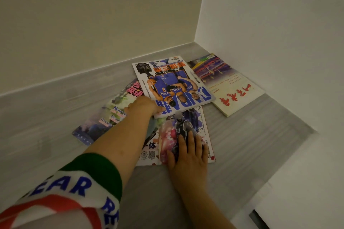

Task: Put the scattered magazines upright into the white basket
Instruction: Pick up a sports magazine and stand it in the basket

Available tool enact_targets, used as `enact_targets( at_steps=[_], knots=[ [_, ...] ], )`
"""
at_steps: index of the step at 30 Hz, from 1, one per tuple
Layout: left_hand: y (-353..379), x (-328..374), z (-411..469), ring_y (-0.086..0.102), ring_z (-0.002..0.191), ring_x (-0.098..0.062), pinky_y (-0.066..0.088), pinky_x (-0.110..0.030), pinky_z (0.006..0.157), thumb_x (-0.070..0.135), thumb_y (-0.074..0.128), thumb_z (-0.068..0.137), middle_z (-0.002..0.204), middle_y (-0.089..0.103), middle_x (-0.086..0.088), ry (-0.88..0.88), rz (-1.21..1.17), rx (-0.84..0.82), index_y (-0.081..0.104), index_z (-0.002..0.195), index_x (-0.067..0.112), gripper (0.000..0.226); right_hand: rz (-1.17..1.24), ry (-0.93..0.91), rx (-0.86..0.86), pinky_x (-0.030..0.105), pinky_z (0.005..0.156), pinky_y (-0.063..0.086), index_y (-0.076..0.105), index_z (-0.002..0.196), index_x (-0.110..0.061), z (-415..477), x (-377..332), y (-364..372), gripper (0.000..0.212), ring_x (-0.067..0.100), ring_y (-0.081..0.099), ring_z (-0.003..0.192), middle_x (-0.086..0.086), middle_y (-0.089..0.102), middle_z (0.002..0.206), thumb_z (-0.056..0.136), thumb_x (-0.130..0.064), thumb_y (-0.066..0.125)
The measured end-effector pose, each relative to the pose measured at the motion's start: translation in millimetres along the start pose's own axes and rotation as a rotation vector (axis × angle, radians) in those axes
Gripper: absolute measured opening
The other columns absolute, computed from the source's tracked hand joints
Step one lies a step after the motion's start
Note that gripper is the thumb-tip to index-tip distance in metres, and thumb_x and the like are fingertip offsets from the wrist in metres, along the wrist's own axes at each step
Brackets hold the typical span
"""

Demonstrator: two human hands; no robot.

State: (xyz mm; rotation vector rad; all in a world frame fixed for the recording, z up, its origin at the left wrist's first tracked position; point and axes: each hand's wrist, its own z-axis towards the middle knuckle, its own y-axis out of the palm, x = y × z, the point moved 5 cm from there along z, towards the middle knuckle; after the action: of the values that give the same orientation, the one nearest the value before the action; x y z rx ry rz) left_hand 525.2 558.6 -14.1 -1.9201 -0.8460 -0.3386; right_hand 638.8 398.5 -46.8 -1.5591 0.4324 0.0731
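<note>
Several magazines lie scattered on a grey floor in a corner. My left hand (144,105) grips the near left edge of the blue basketball magazine (171,83), which is lifted off the pile. Flat on a magazine with a dark-uniformed player (188,122) rests my right hand (188,152), fingers spread. A blurred magazine with English text (106,117) lies to the left, partly under my left arm. A cream magazine with red characters (229,87) lies at the back right. No white basket is in view.
Cream wall (93,24) stands behind the pile and a white wall (279,33) to the right, meeting in a corner. A pale grey skirting (55,89) runs along the back wall. A dark gap (258,219) shows at the bottom right.
</note>
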Motion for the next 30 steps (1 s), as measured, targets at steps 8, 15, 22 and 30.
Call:
enact_targets(
  at_steps=[8, 15, 22, 30],
  knots=[
    [-3, 4, -29, 0.056, 0.071, -0.026, 0.047, -0.031, 0.06, 0.001, 0.055, 0.082, 0.091, 0.056, -0.013, 0.0, -0.592, -0.072, 0.056, 0.079, 0.003, 0.004, 0.032, 0.014, -0.001, 0.036, 0.104, -0.022, 0.005, 0.143, -0.025, -1, 1, -1, 0.063, 0.021, -0.018, 0.14, 0.003, -0.006, 0.155, 0.089, -0.054, 0.02],
    [-44, -45, -77, 0.059, 0.073, -0.025, 0.053, -0.033, 0.058, -0.003, 0.048, 0.084, 0.087, 0.058, -0.011, 0.129, -0.596, 0.08, 0.052, 0.086, 0.007, 0.011, 0.207, 0.059, 0.069, 0.034, 0.113, 0.0, 0.025, 0.138, -0.023, -7, 6, -13, 0.059, 0.021, 0.01, 0.141, 0.003, 0.023, 0.15, 0.087, -0.048, 0.041],
    [-112, -87, -139, 0.053, 0.064, -0.023, 0.042, -0.028, 0.045, -0.008, 0.048, 0.081, 0.065, 0.048, -0.015, 0.405, -0.546, 0.331, 0.026, 0.057, 0.015, 0.04, 0.913, 0.294, 0.121, 0.04, 0.094, 0.042, 0.036, 0.13, -0.01, -4, -31, -57, 0.048, 0.027, 0.049, 0.113, 0.016, 0.046, 0.132, 0.088, -0.024, 0.052],
    [-202, -153, -196, 0.066, 0.064, -0.003, 0.048, -0.016, 0.046, -0.001, 0.056, 0.082, 0.066, 0.057, -0.001, 0.605, -0.59, 0.341, 0.028, 0.059, 0.017, 0.04, 1.371, 0.236, -0.24, 0.036, 0.059, 0.046, 0.056, 0.076, -0.018, -3, -146, -87, 0.012, 0.026, 0.059, 0.066, 0.008, 0.064, 0.071, 0.086, -0.022, 0.053]
  ],
)
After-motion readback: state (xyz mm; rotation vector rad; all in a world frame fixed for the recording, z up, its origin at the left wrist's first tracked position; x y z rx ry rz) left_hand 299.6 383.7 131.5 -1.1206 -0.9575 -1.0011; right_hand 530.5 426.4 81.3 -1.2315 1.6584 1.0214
